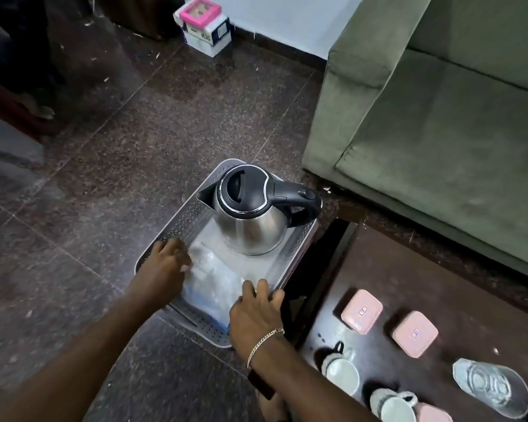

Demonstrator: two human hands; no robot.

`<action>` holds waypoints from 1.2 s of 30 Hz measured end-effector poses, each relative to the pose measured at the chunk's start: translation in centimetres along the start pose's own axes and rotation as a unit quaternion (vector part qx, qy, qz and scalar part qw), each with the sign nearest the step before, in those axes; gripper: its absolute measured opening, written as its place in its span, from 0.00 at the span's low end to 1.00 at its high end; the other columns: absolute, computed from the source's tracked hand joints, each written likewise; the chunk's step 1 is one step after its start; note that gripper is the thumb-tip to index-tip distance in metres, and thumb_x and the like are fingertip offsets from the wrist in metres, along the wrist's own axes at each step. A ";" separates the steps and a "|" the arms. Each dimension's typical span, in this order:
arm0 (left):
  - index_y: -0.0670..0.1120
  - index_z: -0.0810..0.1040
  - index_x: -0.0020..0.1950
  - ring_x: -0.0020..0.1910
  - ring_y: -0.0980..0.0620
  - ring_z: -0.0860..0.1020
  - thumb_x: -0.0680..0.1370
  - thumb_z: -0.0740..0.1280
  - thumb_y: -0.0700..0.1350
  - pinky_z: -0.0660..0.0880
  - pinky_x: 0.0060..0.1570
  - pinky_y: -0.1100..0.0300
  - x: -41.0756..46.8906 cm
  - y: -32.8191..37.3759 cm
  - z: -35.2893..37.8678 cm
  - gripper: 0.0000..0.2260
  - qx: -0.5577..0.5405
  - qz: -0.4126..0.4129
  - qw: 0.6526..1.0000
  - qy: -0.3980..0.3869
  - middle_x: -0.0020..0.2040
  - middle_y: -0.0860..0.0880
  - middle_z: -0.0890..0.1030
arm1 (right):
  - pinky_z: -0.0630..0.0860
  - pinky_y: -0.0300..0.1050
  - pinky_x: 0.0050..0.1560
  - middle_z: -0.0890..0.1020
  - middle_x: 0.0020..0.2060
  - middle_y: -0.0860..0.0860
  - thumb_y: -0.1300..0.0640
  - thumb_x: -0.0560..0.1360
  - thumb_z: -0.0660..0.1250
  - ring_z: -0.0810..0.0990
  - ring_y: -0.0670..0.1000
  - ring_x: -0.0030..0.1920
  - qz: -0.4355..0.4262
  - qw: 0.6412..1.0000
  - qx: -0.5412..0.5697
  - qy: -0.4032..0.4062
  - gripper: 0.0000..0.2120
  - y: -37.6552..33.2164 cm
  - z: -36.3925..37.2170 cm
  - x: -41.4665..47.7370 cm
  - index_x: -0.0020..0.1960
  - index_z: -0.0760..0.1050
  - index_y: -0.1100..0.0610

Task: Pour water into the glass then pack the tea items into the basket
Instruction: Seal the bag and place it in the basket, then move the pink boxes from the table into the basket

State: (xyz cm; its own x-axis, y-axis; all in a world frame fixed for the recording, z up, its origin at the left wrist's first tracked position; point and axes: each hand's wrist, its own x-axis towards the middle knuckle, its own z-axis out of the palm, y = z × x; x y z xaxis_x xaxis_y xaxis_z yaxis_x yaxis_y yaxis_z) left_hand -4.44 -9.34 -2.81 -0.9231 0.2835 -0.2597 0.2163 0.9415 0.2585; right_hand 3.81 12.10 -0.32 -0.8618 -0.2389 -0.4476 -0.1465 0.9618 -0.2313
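A grey perforated basket (177,220) stands on the floor. Inside it a steel electric kettle (253,214) with a black lid and handle stands upright at the far end. A clear plastic bag (214,281) lies in the near half. My left hand (165,263) rests on the basket's left rim, fingers touching the bag. My right hand (256,312), with a bracelet at the wrist, grips the basket's near right rim. On the dark table (387,269) at lower right are two pink containers (361,310) (415,333), two white cups (342,373) (393,405) and a clear glass (491,385).
A green sofa (439,117) stands to the right, close behind the basket and table. A white box with a pink lid (203,25) sits on the floor by the far wall. Dark speckled floor tiles (104,178) stretch to the left.
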 end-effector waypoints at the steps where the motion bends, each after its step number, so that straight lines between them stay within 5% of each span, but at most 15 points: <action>1: 0.45 0.87 0.47 0.50 0.36 0.77 0.65 0.82 0.37 0.80 0.50 0.44 0.1 0.3 0.0 0.13 0.026 -0.003 1.000 0.000 0.55 0.42 0.79 | 0.57 0.62 0.54 0.71 0.54 0.57 0.61 0.71 0.67 0.65 0.61 0.57 0.016 1.000 -0.004 0.009 0.08 -0.3 -0.2 0.2 0.48 0.83 0.57; 4: 0.49 0.83 0.54 0.52 0.42 0.75 0.67 0.82 0.45 0.79 0.52 0.46 0.9 0.4 0.1 0.18 -0.023 0.019 0.998 -0.053 0.54 0.47 0.74 | 0.63 0.61 0.51 0.73 0.49 0.56 0.61 0.64 0.75 0.69 0.60 0.52 -0.002 0.998 -0.002 0.058 0.05 -1.3 -0.7 1.3 0.39 0.83 0.54; 6: 0.53 0.78 0.60 0.52 0.47 0.75 0.68 0.81 0.50 0.76 0.56 0.53 1.7 0.4 0.4 0.23 -0.055 0.042 0.986 -0.150 0.54 0.50 0.71 | 0.67 0.63 0.52 0.73 0.57 0.56 0.58 0.68 0.74 0.70 0.62 0.55 -0.067 0.994 0.035 0.075 0.12 -1.6 -0.3 2.8 0.51 0.82 0.53; 9: 0.58 0.72 0.64 0.55 0.47 0.73 0.66 0.79 0.57 0.72 0.59 0.55 2.5 0.1 1.4 0.30 -0.035 0.044 0.972 -0.227 0.55 0.52 0.65 | 0.71 0.63 0.59 0.66 0.70 0.55 0.51 0.77 0.65 0.67 0.63 0.64 -0.099 0.984 0.136 -0.065 0.14 -1.4 0.0 4.8 0.62 0.74 0.52; 16: 0.64 0.65 0.64 0.62 0.46 0.67 0.59 0.81 0.63 0.70 0.67 0.49 2.6 -0.9 2.6 0.39 -0.014 0.047 0.973 -0.226 0.56 0.54 0.59 | 0.74 0.63 0.59 0.67 0.69 0.54 0.44 0.81 0.62 0.69 0.64 0.64 -0.104 0.986 0.054 -0.118 0.16 -1.1 1.0 6.2 0.58 0.81 0.54; 22: 0.61 0.66 0.64 0.66 0.43 0.66 0.59 0.83 0.60 0.74 0.65 0.43 2.8 -0.4 1.8 0.39 -0.026 0.030 0.972 -0.230 0.60 0.54 0.59 | 0.73 0.64 0.63 0.71 0.65 0.56 0.54 0.80 0.61 0.69 0.64 0.66 -0.078 0.983 0.027 -0.162 0.15 -0.8 0.2 6.1 0.62 0.79 0.60; 29: 0.61 0.65 0.62 0.65 0.43 0.65 0.60 0.84 0.60 0.71 0.63 0.47 2.6 -0.3 2.0 0.39 -0.022 0.025 0.975 -0.221 0.59 0.55 0.58 | 0.70 0.68 0.65 0.72 0.66 0.55 0.43 0.80 0.58 0.68 0.63 0.68 -0.048 0.978 0.063 -0.192 0.22 -1.1 -0.2 6.5 0.64 0.77 0.55; 36: 0.55 0.67 0.69 0.62 0.43 0.66 0.65 0.83 0.57 0.72 0.65 0.44 0.5 3.4 0.3 0.39 0.032 -0.019 0.983 -0.178 0.59 0.49 0.62 | 0.68 0.59 0.61 0.75 0.63 0.57 0.54 0.80 0.64 0.72 0.61 0.65 -0.139 0.987 0.047 -0.069 0.13 -0.4 -2.1 2.8 0.63 0.76 0.55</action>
State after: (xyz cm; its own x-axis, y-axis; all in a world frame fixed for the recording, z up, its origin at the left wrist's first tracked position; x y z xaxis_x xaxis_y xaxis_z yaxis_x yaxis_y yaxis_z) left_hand -4.05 -5.97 -2.38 -0.7638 0.2834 -0.5799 0.2143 0.9588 0.1863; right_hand 0.40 11.33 0.28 -0.7190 -0.5146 -0.4672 -0.3175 0.8412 -0.4377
